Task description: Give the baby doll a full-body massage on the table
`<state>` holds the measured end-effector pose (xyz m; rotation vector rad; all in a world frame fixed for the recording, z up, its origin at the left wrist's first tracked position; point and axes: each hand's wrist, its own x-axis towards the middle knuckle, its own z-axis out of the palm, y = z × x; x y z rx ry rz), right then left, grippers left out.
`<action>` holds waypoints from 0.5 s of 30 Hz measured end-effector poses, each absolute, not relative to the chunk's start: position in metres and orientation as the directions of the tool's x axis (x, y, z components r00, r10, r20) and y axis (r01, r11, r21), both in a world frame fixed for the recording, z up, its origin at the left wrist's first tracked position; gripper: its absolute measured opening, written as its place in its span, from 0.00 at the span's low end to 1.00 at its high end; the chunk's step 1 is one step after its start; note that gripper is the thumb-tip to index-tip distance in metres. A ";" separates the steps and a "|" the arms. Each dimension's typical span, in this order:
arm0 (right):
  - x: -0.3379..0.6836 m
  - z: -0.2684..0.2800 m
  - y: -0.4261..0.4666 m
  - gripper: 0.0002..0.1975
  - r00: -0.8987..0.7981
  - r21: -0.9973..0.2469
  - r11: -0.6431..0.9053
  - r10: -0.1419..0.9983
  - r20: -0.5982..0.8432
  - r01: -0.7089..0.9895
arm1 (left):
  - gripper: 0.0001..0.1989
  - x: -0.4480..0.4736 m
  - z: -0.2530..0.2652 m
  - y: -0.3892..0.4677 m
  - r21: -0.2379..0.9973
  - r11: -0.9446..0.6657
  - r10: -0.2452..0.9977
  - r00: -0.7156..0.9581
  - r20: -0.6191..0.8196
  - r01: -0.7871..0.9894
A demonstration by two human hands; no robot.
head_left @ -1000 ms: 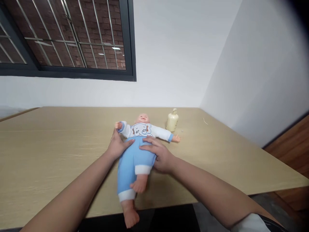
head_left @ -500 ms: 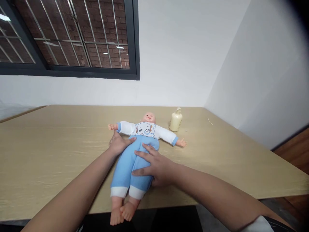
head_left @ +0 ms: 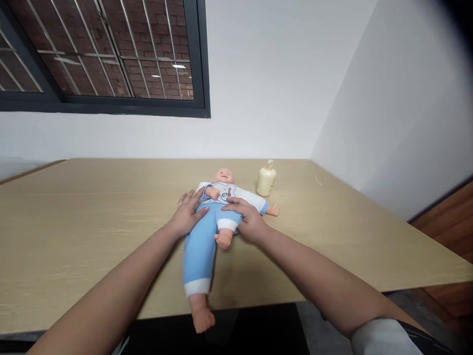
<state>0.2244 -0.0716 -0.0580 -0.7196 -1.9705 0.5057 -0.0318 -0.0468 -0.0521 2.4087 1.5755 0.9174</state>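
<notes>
With the left hand (head_left: 186, 215) resting wide-fingered against its side, steadies the doll (head_left: 199, 254), face-up on the table (head_left: 92, 227), and holds one leg (head_left: 226, 225) folded up in the half-curled fingers of the right hand (head_left: 249, 219), apparently flexing it, probably needing a gentle, even grip next.

Place: indoors, domestic or office; which, cannot tell. Walls (head_left: 281, 79): white, plain, meeting in a corner. Window (head_left: 103, 44): dark frame (head_left: 200, 59), metal bars (head_left: 138, 58), brick (head_left: 161, 34) showing beyond. Bench (head_left: 321, 236): broad, pale wood-grain top, set against the walls. Panel (head_left: 443, 219): brown wood, at lower right.
</notes>
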 end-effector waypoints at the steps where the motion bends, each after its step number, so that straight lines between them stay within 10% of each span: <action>1: 0.224 -0.058 -0.071 0.18 -0.388 -0.608 0.742 0.668 0.636 0.282 | 0.34 -0.032 -0.052 -0.046 0.421 -0.451 0.867 0.273 0.417 0.787; 15: 0.239 -0.020 -0.111 0.36 -0.784 -0.473 0.842 0.469 0.406 0.258 | 0.50 -0.035 -0.045 -0.059 0.741 -0.047 0.962 -0.170 0.215 0.670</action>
